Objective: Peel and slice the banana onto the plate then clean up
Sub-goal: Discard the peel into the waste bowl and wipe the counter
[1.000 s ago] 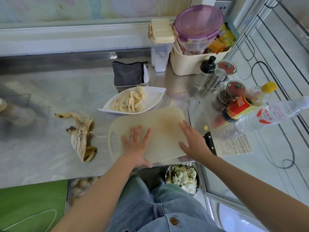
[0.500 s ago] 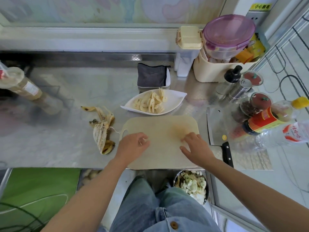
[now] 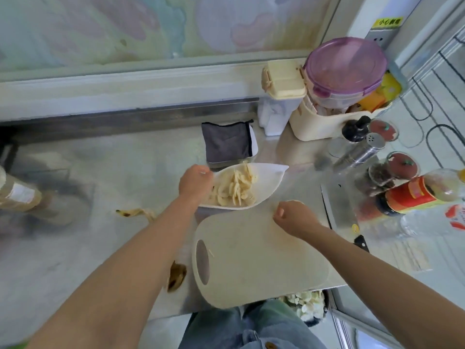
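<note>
A steel surface (image 3: 100, 182) fills the middle of the frame, backed by a pale ledge and a pastel-patterned wall along the top. The plate (image 3: 273, 180), white and leaf-shaped, sits at centre with the banana slices (image 3: 235, 191) heaped in it. The left hand (image 3: 196, 183) has its grip clamped on the plate's left rim. Below lies the cutting board (image 3: 251, 253), its near end hanging over the surface's front edge. The right hand (image 3: 293, 217) rests at the board's far right corner with curled fingers; whether its grip clamps the edge I cannot tell. The banana peel (image 3: 136, 212) lies left of the board, partly hidden by the left forearm. A knife (image 3: 337, 215) lies right of the board. A grey cloth (image 3: 226, 144) sits just behind the plate. Upper right stands a cream basket (image 3: 317, 127) bearing a purple-lidded tub (image 3: 346, 64), with bottles and jars along the right edge.
</note>
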